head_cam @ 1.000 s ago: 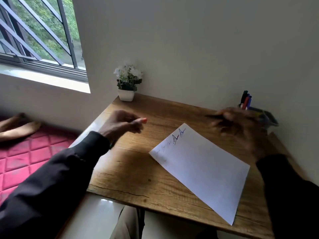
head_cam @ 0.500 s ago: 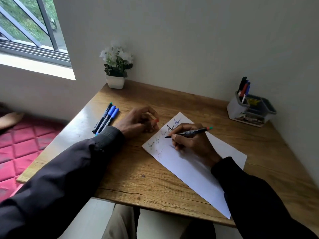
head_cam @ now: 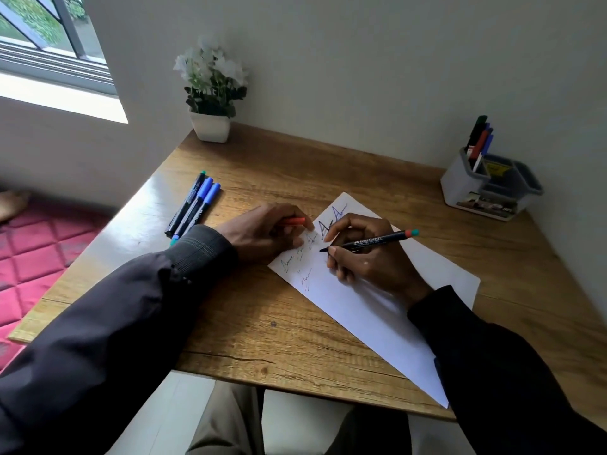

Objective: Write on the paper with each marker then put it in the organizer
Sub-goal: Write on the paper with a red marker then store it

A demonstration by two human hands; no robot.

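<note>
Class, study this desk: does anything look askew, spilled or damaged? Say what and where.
The paper lies diagonal to the desk edges, its near corner almost at the front edge. A dark crack-like line runs in the wood near that edge; it may only be grain. Nothing looks spilled.

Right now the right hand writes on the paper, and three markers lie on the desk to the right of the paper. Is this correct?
No. The head view shows the three markers left of the paper; the right hand does write on it.

Right hand (head_cam: 368, 257) pinches marker (head_cam: 371, 241), tip on paper (head_cam: 377, 310).
</note>
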